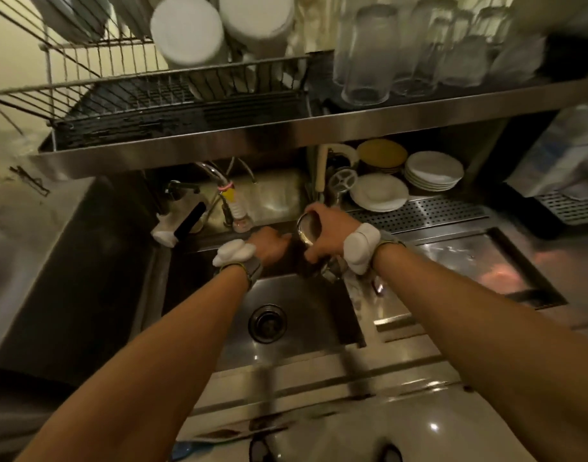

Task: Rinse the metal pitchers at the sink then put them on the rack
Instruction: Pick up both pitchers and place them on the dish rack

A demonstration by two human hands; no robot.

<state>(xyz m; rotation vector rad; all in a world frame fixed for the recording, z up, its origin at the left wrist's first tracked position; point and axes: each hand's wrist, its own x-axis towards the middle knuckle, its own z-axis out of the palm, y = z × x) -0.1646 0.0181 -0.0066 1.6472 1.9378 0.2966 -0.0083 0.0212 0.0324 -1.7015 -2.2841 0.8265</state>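
hands meet over the far edge of the sink point(219, 341): the right hand point(326, 235) is wrapped around a metal pitcher point(307, 228), mouth tilted toward the camera, while the left hand point(269, 245) is loosely curled just beside it, touching or nearly so; whether it grips anything i cannot tell. no water stream is visible. to rinse well, bring the pitcher under the tap point(234, 208) behind the sink, turn it so water sweeps the inside wall, then tip it out over the drain point(267, 323). the wire rack point(172, 95) sits above the sink, to the left.
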